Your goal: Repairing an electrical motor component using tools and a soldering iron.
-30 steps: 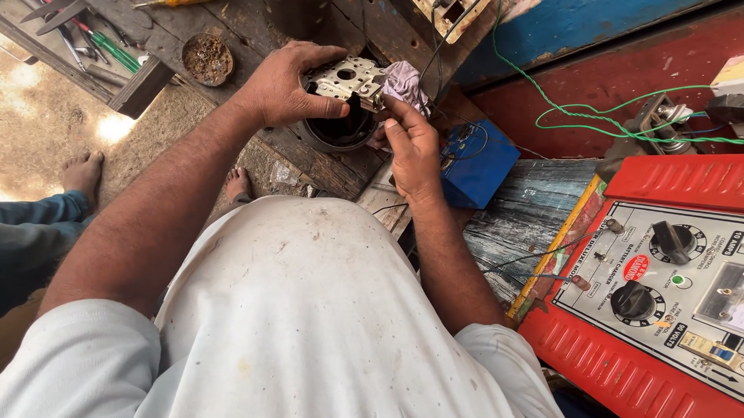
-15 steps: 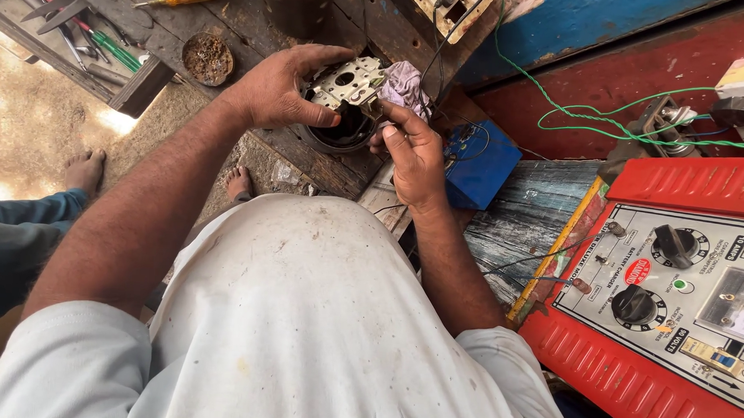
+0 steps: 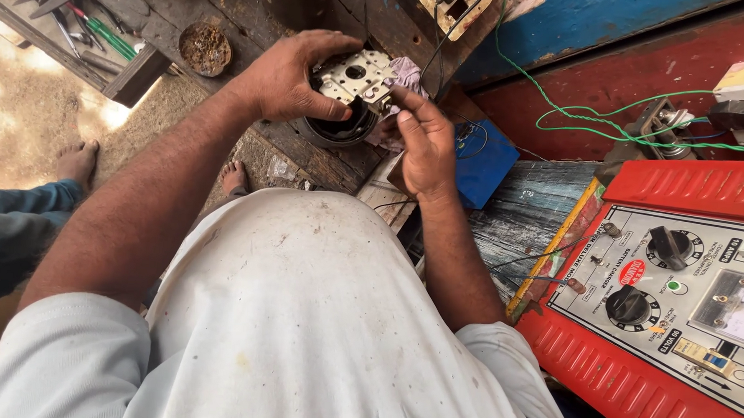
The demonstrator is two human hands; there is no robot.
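Worn wooden surface (image 3: 255, 3) carries the black motor housing (image 3: 335, 130); above it my left hand (image 3: 290, 80) grips the perforated plate (image 3: 354, 74), unseated, right hand (image 3: 425, 144) pinching its edge.

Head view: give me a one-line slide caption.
Left hand grips a pale metal plate over a dark round housing while the right hand works at its edge, red meter box alongside.

- red metal box (image 3: 631, 396), lower right, carries a pale grey rectangular control panel label (image 3: 677, 306)
- round red sticker (image 3: 632, 271) on that panel, between the two black knobs
- pale meter window (image 3: 740, 313) at the panel's right edge
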